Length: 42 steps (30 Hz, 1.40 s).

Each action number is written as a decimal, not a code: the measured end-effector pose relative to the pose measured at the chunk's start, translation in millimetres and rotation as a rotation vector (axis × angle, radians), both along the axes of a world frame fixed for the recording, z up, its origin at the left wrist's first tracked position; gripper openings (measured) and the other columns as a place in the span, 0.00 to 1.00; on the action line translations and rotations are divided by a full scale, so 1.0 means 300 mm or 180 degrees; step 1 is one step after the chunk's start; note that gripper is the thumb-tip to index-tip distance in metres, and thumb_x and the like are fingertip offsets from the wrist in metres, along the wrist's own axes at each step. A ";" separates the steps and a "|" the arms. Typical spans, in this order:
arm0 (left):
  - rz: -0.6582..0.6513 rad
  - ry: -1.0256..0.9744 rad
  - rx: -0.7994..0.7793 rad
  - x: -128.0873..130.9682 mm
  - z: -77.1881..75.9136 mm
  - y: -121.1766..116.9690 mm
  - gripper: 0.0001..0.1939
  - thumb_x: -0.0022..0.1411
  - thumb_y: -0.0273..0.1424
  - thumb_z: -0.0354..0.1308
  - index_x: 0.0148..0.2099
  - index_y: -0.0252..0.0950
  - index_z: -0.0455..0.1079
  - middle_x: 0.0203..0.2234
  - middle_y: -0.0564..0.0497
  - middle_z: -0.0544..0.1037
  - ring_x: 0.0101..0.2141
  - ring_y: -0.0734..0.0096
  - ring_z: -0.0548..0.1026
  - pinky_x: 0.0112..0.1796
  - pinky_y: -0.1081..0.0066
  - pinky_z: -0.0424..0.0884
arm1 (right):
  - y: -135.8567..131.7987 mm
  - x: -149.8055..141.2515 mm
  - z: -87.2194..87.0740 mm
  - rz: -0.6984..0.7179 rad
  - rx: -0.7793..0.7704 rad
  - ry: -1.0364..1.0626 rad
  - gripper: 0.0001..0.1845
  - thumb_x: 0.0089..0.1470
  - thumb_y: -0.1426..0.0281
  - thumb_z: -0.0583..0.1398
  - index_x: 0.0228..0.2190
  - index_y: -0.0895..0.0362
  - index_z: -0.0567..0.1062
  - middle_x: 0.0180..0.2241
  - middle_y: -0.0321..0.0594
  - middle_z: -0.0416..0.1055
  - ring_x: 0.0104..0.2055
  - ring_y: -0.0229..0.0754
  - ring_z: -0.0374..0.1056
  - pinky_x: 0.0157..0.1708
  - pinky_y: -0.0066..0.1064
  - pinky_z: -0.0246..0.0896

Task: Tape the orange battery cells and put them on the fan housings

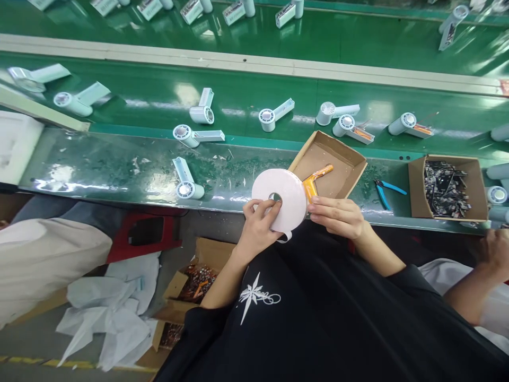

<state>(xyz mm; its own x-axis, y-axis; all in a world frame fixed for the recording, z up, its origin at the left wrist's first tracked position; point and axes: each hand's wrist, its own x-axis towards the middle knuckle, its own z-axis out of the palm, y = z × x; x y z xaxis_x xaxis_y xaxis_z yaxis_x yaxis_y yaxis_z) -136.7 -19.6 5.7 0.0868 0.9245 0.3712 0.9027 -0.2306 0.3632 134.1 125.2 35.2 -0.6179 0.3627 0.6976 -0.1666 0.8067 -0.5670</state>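
My left hand (260, 220) is closed around a large white tape roll (280, 199), with fingers curled at its centre hole. My right hand (338, 215) touches the roll's right edge, fingers pinched where a loose white tape end hangs below. Just behind the roll sits an open cardboard box (342, 159) holding an orange-handled tool (316, 178). Both hands hover over the front edge of the green workbench (119, 170).
Several small white fan units (186, 183) lie on the bench and the green conveyor (238, 101) behind. A second cardboard box (449, 185) of dark parts sits right, with blue pliers (384, 191) beside it. Another person's arm (477, 281) is at right. Boxes and white bags lie on the floor.
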 end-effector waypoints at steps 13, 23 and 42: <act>0.0008 0.0503 0.0533 -0.069 0.028 0.014 0.28 0.70 0.27 0.65 0.71 0.46 0.76 0.53 0.45 0.84 0.55 0.51 0.67 0.61 0.54 0.63 | -0.049 -0.088 0.036 -0.0408 -0.3775 -0.0262 0.35 0.46 0.52 0.82 0.53 0.53 0.87 0.50 0.45 0.86 0.53 0.61 0.84 0.59 0.55 0.81; 0.0923 0.0338 0.0734 0.095 0.056 0.070 0.28 0.71 0.39 0.66 0.71 0.49 0.73 0.49 0.41 0.82 0.52 0.44 0.66 0.68 0.29 0.47 | -0.036 -0.216 0.016 -0.1167 -0.3555 0.1154 0.37 0.43 0.49 0.82 0.49 0.51 0.79 0.49 0.45 0.87 0.50 0.54 0.85 0.50 0.46 0.86; 0.0839 0.0195 -0.0122 0.052 0.004 0.045 0.37 0.61 0.52 0.73 0.66 0.39 0.77 0.49 0.34 0.78 0.53 0.39 0.67 0.59 0.39 0.65 | 0.261 0.291 -0.042 -0.2364 -0.1032 0.2800 0.15 0.70 0.59 0.68 0.56 0.45 0.81 0.60 0.37 0.80 0.64 0.46 0.78 0.58 0.32 0.80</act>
